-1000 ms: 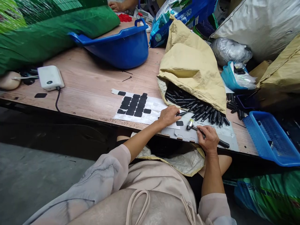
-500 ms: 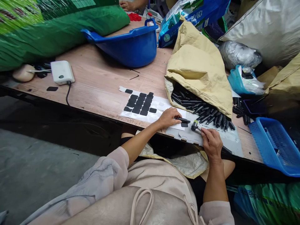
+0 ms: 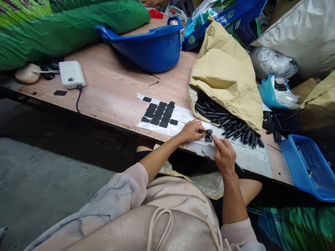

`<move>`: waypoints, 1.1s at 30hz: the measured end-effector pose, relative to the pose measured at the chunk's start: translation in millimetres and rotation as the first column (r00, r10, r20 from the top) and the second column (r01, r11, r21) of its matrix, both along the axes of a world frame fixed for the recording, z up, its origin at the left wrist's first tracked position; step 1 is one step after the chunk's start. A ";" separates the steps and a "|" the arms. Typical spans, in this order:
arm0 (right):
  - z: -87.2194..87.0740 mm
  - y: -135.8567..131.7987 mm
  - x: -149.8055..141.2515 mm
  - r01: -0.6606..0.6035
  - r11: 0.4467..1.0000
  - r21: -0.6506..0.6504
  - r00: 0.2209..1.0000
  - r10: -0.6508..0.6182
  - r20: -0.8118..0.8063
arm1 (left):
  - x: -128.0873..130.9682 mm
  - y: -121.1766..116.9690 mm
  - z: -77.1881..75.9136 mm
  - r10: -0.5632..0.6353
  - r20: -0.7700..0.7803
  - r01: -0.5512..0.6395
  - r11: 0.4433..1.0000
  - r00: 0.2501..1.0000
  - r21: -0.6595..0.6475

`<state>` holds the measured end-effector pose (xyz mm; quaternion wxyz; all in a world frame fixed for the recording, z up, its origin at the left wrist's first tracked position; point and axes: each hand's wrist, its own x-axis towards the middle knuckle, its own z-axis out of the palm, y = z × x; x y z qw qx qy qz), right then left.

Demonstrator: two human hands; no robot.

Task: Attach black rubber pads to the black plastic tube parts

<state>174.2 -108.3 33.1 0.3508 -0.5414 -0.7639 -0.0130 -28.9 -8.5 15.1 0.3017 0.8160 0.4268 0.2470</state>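
Observation:
My left hand (image 3: 193, 131) is closed in a pinch at the front edge of the table. Half a second ago a slim black pen-like piece stuck out of it; now that piece is mostly hidden behind the hammer head. My right hand (image 3: 225, 154) grips a small hammer (image 3: 208, 132) by its metal shaft, the dark handle end reaching out below the palm. The hammer head is right at my left fingertips, above a black rounded patch (image 3: 208, 139) on the sheet. More black patches (image 3: 159, 113) lie in rows on a white sheet (image 3: 180, 118) to the left.
A yellow-brown sack (image 3: 222, 69) spills many black pen-like pieces (image 3: 238, 129) behind my hands. A blue basin (image 3: 146, 48) stands farther back, and a blue basket (image 3: 311, 167) at the right edge. A white box (image 3: 72, 74) with a cable sits at left.
My right hand has moved left, bringing the hammer head to my left fingertips. My left hand stays near the same spot on the sheet. The whole view has shifted slightly.

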 end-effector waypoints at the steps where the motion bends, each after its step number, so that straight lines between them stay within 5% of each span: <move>1: -0.7 0.1 0.4 0.015 1.000 0.002 1.000 -0.015 0.022 | 0.2 0.1 -0.2 0.005 0.001 -0.005 1.000 1.000 0.000; 14: -0.2 -9.7 14.5 0.083 0.996 0.045 0.997 -0.083 0.008 | -0.7 -0.6 1.0 0.001 0.007 -0.001 1.000 1.000 -0.008; 19: 2.1 -11.3 43.0 0.081 0.994 0.069 0.996 -0.079 -0.029 | -1.0 -2.5 1.9 0.013 0.001 -0.013 1.000 1.000 -0.004; 26: -13.6 -7.3 90.7 0.006 0.998 0.056 0.986 -0.016 0.169 | -0.6 -6.7 4.1 0.030 -0.018 -0.030 0.999 0.999 0.012; 33: -19.9 -3.9 88.8 0.038 0.997 0.060 0.990 -0.046 0.131 | -4.2 -2.9 1.5 -0.002 -0.006 0.002 1.000 1.000 0.031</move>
